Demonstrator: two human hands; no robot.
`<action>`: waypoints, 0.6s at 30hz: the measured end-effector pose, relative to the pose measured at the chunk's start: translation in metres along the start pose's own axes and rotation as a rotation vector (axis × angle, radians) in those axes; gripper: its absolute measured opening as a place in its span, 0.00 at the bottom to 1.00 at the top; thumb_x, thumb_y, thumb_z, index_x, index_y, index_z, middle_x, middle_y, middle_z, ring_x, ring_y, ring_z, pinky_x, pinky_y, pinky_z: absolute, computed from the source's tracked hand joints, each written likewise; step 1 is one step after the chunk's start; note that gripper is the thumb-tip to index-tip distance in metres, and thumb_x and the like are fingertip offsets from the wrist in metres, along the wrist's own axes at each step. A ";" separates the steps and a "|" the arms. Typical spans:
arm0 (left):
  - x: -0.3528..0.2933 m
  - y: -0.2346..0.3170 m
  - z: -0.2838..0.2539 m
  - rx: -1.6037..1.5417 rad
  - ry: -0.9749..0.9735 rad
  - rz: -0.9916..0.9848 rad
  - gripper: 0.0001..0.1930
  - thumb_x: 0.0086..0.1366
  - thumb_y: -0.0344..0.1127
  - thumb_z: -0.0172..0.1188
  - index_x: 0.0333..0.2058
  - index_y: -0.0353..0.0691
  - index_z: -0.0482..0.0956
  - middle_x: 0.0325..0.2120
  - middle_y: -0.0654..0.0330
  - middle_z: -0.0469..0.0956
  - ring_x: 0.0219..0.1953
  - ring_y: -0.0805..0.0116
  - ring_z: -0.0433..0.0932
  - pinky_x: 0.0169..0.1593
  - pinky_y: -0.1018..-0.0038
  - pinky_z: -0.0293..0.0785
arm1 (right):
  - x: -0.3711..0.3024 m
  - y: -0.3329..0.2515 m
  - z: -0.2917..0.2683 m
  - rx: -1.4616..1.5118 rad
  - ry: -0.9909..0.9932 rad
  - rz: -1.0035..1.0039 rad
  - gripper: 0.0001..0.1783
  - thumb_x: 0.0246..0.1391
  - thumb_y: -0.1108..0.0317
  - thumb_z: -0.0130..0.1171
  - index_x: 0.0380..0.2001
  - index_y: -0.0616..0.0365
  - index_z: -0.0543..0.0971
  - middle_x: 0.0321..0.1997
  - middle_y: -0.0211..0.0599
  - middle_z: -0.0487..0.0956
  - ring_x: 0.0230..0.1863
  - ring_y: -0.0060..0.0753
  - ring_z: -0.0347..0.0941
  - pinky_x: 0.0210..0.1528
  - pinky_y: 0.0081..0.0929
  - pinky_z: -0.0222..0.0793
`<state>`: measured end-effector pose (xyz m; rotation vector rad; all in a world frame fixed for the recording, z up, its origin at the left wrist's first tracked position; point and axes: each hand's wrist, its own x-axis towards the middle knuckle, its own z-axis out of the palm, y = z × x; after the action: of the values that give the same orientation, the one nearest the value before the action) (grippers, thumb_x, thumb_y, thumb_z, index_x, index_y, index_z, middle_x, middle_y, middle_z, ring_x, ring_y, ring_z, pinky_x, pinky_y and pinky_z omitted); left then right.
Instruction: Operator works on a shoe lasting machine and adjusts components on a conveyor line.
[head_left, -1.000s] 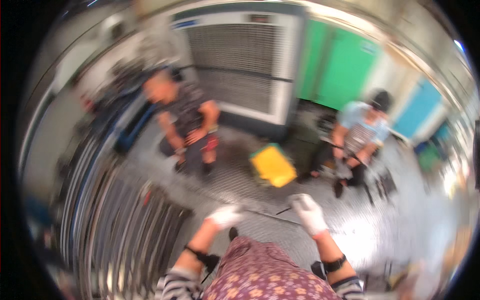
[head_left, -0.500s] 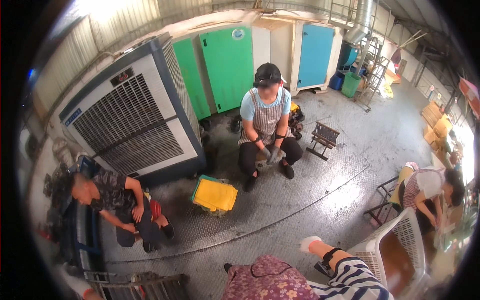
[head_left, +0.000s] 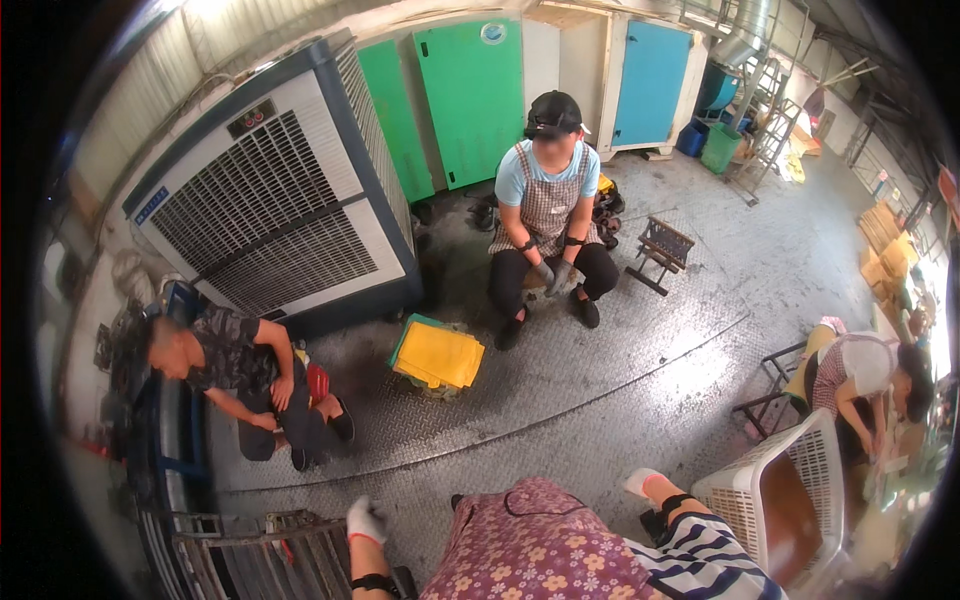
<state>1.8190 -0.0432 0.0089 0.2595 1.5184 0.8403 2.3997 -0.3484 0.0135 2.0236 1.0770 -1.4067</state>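
Left gloved hand (head_left: 366, 521) has shifted inward at lower centre-left, just beside the slatted metal rack (head_left: 262, 538); right gloved hand (head_left: 642, 483) nears the white plastic basket (head_left: 738, 497), lower right, nothing visibly held, finger closure indeterminable.

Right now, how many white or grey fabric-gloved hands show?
4: white-gloved left hand and white-gloved right hand, either side of the purple floral apron; two grey-gloved hands between the black-capped co-worker's knees. The far-right worker has hands too unclear to judge.
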 end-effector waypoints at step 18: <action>-0.028 -0.110 -0.051 0.200 0.267 -0.317 0.10 0.69 0.38 0.52 0.35 0.38 0.75 0.21 0.54 0.73 0.19 0.55 0.74 0.23 0.57 0.71 | 0.067 0.039 0.042 -0.534 0.123 -0.389 0.14 0.57 0.69 0.53 0.43 0.55 0.85 0.47 0.48 0.84 0.50 0.52 0.81 0.51 0.43 0.78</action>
<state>1.8114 -0.1556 -0.0444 0.0485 1.8390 0.4848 2.4191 -0.3794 -0.0667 1.5796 1.7550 -1.0108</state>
